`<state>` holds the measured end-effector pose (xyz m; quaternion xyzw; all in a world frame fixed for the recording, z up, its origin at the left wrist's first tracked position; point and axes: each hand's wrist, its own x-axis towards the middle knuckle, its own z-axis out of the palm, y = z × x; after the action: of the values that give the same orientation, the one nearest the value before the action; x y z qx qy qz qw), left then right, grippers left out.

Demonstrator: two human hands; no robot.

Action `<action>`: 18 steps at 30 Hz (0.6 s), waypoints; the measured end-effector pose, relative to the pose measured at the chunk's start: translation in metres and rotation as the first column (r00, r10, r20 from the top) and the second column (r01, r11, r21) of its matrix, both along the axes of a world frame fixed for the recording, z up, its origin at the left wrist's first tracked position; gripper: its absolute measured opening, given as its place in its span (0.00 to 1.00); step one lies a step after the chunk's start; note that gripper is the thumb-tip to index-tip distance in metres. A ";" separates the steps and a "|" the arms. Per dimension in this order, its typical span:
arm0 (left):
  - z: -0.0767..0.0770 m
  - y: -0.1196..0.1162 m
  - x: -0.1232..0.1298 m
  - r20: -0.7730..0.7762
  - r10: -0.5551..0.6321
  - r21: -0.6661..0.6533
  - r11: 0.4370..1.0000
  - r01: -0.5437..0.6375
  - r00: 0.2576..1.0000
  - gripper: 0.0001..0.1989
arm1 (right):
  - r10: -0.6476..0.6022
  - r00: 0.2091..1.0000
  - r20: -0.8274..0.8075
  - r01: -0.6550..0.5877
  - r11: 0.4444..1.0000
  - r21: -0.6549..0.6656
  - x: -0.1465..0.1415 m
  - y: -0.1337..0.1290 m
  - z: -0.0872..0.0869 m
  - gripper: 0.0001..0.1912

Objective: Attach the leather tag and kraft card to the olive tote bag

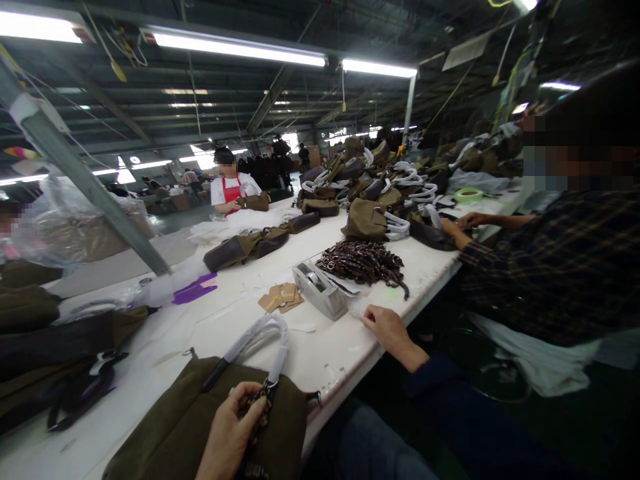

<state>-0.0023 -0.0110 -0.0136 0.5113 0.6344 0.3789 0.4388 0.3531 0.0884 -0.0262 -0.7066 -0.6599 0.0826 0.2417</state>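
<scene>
left grip (256, 397): clamped on strap (268, 395), right over the green bag (170, 407), 7 o'clock on the desk (330, 350) | right grip (367, 317): pretty much pinched together, 5 o'clock, by some plastic (361, 303), can't tell if gripping any | also: tape dispenser (320, 293) at 6, strap pile (363, 262) near 4

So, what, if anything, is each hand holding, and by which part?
Left hand: a dark strap, near its upper end, by the handle. Right hand: fingertips at white wrap; grip unclear.
</scene>
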 end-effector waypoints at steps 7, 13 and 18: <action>-0.003 0.002 -0.004 -0.021 -0.049 -0.030 0.998 0.049 0.999 0.23 | 0.023 0.997 -0.078 -0.023 1.000 -0.007 0.000 0.000 0.001 0.10; 0.006 -0.003 0.000 0.088 -0.048 0.007 0.999 0.048 0.995 0.25 | 0.035 0.807 -0.589 -0.099 0.992 -0.078 -0.004 -0.042 0.006 0.13; 0.009 -0.005 -0.003 0.108 -0.096 0.008 0.995 0.095 0.990 0.20 | -0.069 0.439 -0.896 -0.202 0.964 -0.173 -0.040 -0.118 0.009 0.20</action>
<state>-0.0049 -0.0158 -0.0042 0.5204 0.5840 0.3855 0.4894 0.3136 -0.0293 -0.0175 -0.5537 -0.4430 0.5368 0.4572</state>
